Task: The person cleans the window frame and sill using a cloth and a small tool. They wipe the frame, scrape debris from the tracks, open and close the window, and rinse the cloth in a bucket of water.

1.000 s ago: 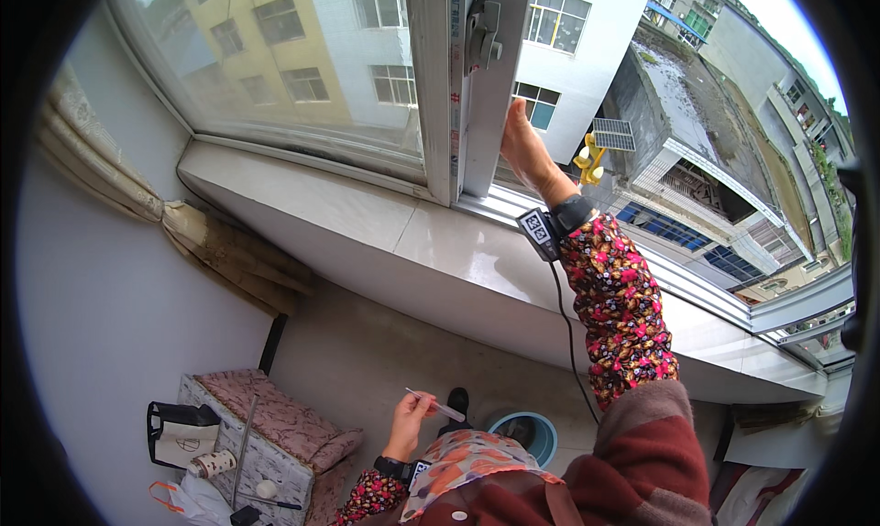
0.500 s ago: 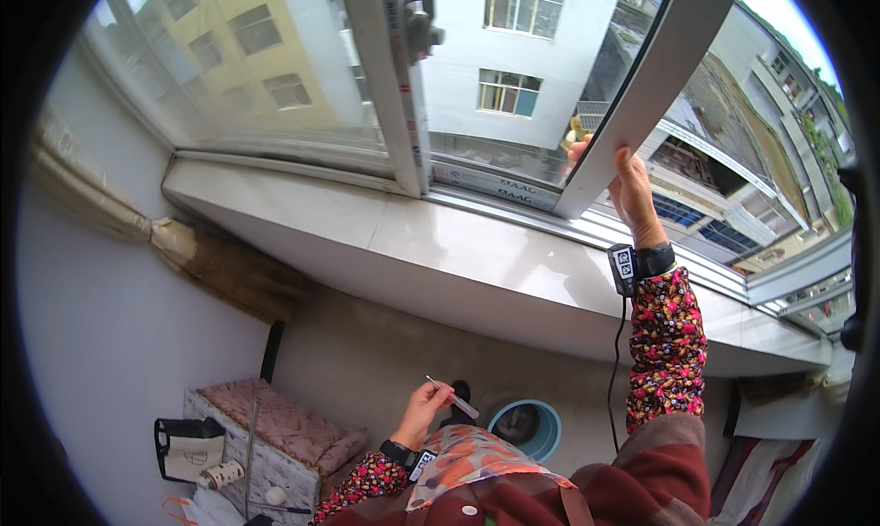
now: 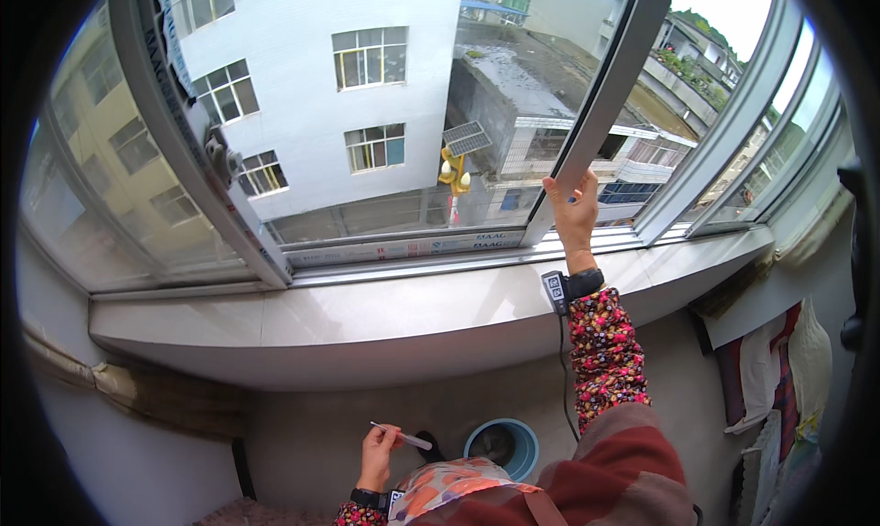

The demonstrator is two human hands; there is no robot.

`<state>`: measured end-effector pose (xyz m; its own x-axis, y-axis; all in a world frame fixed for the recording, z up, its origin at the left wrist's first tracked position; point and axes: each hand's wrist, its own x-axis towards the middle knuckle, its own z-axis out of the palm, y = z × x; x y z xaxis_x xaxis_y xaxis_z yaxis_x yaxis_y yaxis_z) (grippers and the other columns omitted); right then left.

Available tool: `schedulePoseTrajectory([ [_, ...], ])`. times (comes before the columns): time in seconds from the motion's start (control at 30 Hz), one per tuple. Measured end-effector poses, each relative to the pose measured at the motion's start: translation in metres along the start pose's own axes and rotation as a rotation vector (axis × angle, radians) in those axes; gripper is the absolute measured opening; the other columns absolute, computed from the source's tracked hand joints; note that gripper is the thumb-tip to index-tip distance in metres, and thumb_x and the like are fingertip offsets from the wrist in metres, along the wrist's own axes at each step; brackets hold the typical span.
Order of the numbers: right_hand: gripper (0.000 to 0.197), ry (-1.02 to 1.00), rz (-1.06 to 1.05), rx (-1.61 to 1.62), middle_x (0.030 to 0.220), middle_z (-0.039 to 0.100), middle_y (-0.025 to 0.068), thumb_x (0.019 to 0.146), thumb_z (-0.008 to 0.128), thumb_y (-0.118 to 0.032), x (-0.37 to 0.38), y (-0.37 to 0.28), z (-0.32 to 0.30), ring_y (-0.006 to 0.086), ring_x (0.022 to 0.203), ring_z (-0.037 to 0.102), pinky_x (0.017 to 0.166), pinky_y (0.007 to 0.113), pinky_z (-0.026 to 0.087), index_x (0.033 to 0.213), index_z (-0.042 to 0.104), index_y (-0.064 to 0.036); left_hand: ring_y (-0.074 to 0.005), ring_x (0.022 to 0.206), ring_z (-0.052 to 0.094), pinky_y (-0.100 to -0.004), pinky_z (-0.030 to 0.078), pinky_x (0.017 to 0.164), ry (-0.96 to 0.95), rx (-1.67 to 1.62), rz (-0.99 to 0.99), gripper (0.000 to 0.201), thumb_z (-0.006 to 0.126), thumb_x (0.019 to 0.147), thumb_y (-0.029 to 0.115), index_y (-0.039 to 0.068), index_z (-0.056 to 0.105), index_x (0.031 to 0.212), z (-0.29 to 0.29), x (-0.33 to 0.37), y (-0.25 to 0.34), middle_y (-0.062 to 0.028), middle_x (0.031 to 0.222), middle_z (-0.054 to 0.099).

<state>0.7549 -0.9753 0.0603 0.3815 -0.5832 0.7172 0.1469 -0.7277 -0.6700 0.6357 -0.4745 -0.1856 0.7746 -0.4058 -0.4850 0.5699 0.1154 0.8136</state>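
Observation:
My right hand is raised to the window, its fingers closed round the upright edge of a grey metal window sash. Low in the view, my left hand pinches a thin, pale, stick-like tool whose exact kind I cannot make out. That tool points to the right, over the floor and well away from the glass. Below the sash runs the metal window track.
A pale tiled window sill curves below the track. On the floor, near my feet, stands a blue bucket with something dark inside. A tied curtain hangs at left; folded cloths are piled at right. A latch sticks out from the left upright.
My view has turned to the right. The sash held by my right hand has slid right, farther from the upright with the latch. My left hand still holds the pale tool.

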Motion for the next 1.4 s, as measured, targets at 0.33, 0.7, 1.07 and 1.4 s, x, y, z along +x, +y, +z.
schedulePoseTrajectory([
  [0.33, 0.128, 0.204, 0.001, -0.715, 0.161, 0.009, 0.0160, 0.062, 0.087, -0.055, 0.017, 0.019, -0.046, 0.0352, 0.150, 0.010, 0.117, 0.062, 0.011, 0.158, 0.008, -0.0230, -0.0064, 0.071, 0.056, -0.0217, 0.043, 0.061, -0.091, 0.061, 0.040, 0.017, 0.064, 0.098, 0.026, 0.010, 0.065, 0.103, 0.012, 0.025, 0.022, 0.0028, 0.083, 0.063],
  [0.7, 0.132, 0.454, 0.150, -0.881, 0.162, 0.008, 0.0236, 0.059, 0.088, -0.058, 0.045, 0.069, -0.105, 0.0461, 0.148, 0.012, 0.114, 0.064, 0.016, 0.158, 0.009, -0.0196, -0.0110, 0.079, 0.064, -0.0259, 0.053, 0.074, -0.020, 0.040, 0.094, 0.021, 0.063, 0.098, 0.025, 0.004, 0.065, 0.102, 0.001, 0.013, 0.019, -0.0019, 0.089, 0.066],
  [1.07, 0.136, 0.442, 0.271, -0.873, 0.160, 0.011, 0.0265, 0.062, 0.083, -0.066, 0.074, 0.129, -0.151, 0.0377, 0.150, 0.012, 0.121, 0.046, 0.018, 0.157, 0.007, -0.0045, -0.0093, 0.082, 0.063, -0.0234, 0.052, 0.076, -0.014, 0.026, 0.098, 0.020, 0.062, 0.099, 0.023, 0.004, 0.065, 0.102, 0.007, -0.007, 0.028, -0.0015, 0.091, 0.066],
  [1.4, 0.105, 0.559, 0.197, -0.950, 0.143, 0.046, 0.0182, 0.066, 0.081, -0.063, 0.081, 0.145, -0.162, 0.0371, 0.132, 0.044, 0.105, 0.049, 0.041, 0.145, 0.039, -0.0074, -0.0095, 0.085, 0.062, -0.0257, 0.052, 0.079, 0.042, 0.053, 0.131, 0.022, 0.060, 0.100, 0.026, 0.005, 0.065, 0.103, 0.000, -0.018, 0.021, -0.0013, 0.093, 0.065],
])
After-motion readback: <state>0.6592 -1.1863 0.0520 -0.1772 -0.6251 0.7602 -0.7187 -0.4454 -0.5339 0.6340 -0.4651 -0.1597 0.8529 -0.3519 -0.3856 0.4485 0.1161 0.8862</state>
